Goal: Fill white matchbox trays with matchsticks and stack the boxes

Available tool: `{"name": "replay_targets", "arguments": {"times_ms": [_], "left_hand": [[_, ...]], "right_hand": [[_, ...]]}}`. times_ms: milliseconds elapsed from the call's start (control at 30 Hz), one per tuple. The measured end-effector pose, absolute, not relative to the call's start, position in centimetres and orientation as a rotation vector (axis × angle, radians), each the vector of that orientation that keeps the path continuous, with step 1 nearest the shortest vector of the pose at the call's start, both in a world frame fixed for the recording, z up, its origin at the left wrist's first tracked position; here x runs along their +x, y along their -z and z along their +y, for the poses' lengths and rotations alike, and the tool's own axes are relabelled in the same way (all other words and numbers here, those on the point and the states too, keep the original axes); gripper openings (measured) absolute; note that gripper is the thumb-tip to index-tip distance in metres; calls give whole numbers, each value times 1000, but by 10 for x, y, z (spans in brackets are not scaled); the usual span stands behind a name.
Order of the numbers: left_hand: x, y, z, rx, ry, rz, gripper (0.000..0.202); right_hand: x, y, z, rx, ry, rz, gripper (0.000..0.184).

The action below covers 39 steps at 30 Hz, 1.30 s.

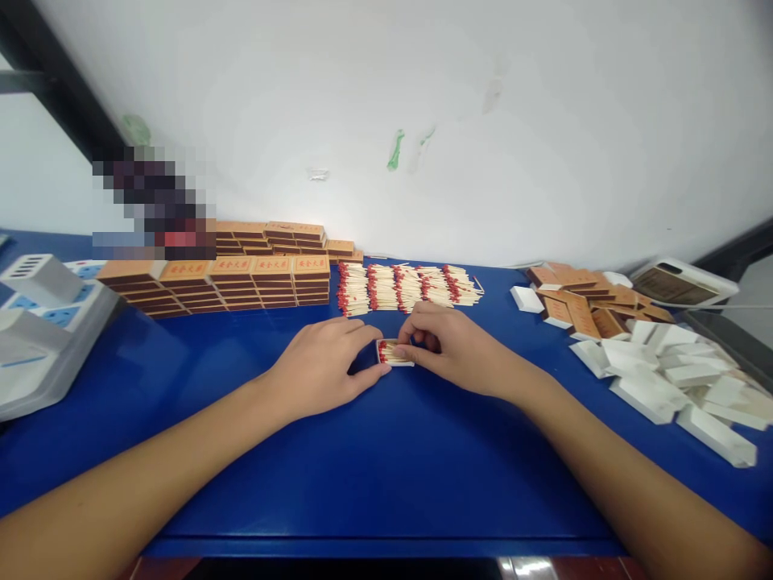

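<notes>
A small white matchbox tray (pixel 403 364) with red-tipped matches (pixel 388 352) in it lies on the blue table in front of me. My left hand (pixel 323 362) holds the tray's left end between thumb and forefinger. From the right, my right hand (pixel 450 342) reaches over the tray, its fingers curled and its thumb and fingertips pinched on the matches inside. Just beyond both hands, loose matches (pixel 382 288) lie in several side-by-side bunches, their red heads mostly to the left.
Orange matchboxes (pixel 235 283) stand stacked at the back left, beside a white power strip (pixel 90 338) with plugs. At right lie loose orange matchbox sleeves (pixel 564 310), a heap of white trays (pixel 658 370) and a phone (pixel 682 280). A white wall (pixel 452 105) rises behind the table.
</notes>
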<state>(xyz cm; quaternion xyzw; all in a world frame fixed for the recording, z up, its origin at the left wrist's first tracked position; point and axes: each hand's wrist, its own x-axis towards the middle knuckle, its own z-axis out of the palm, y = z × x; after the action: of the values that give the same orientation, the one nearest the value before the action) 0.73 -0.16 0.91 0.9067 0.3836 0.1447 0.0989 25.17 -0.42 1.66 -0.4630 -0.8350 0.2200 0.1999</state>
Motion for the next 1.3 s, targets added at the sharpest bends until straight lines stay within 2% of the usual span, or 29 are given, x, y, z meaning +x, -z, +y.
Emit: {"name": "replay_targets", "arguments": {"times_ms": [300, 467, 800, 1000, 1300], "left_hand": [[7, -7, -3, 2687, -429, 1133, 33], [7, -7, -2, 2694, -445, 1135, 33], [7, -10, -3, 2695, -433, 1124, 32], [7, -8, -2, 2685, -450, 1114, 30], [8, -6, -1, 2668, -517, 1110, 30]], "right_hand": [[255, -15, -4, -1226, -559, -2344, 17], [276, -7, 11, -1269, -265, -2362, 12], [286, 9, 34, -1361, 68, -2379, 8], [282, 5, 29, -1254, -62, -2276, 5], [272, -6, 11, -1210, -351, -2200, 9]]}}
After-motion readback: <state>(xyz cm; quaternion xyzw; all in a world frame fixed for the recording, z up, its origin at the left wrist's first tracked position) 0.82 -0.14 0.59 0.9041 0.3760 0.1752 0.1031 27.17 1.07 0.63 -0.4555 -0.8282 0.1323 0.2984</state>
